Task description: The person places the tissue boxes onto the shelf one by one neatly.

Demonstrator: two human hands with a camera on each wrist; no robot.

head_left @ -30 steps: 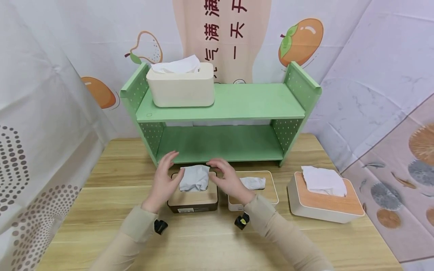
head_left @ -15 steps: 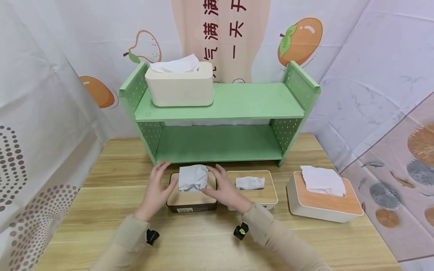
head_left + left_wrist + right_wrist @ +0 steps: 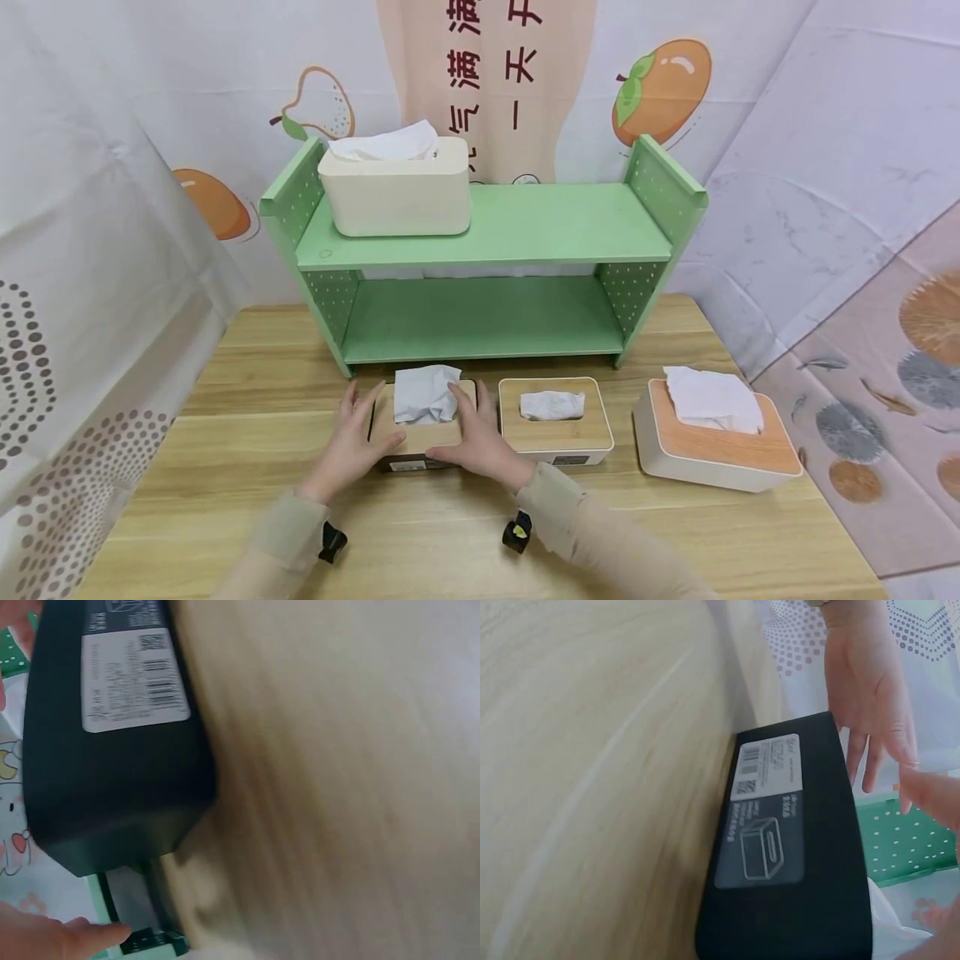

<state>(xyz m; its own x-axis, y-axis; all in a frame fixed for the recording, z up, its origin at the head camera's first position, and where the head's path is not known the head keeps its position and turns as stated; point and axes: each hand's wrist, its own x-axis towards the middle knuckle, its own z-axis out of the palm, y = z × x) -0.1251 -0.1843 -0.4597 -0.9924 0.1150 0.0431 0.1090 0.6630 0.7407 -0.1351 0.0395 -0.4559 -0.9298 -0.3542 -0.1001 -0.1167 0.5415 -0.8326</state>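
Note:
A black tissue box with a light wood lid (image 3: 423, 437) sits on the table in front of the shelf, and a white tissue (image 3: 422, 395) sticks up from its slot. My left hand (image 3: 348, 446) is at its left end, fingers spread and thumb over the front of the lid. At the right end is my right hand (image 3: 480, 437), fingers spread, its thumb near the front edge. Firm contact on either side cannot be made out. In the right wrist view the box's black front (image 3: 810, 915) carries a printed label (image 3: 769, 769), with my left hand (image 3: 870, 690) beyond it.
A green two-tier shelf (image 3: 487, 317) stands behind, with a cream tissue box (image 3: 401, 200) on its upper left. Close to my right hand stands a white tissue box with a wood lid (image 3: 558, 435). Farther right sits another white one with an orange-brown lid (image 3: 708, 450), set at an angle.
Both hands have come down and nearer to the ends of the black tissue box. The left hand first spread outward, then moved back in. The box has stayed in place.

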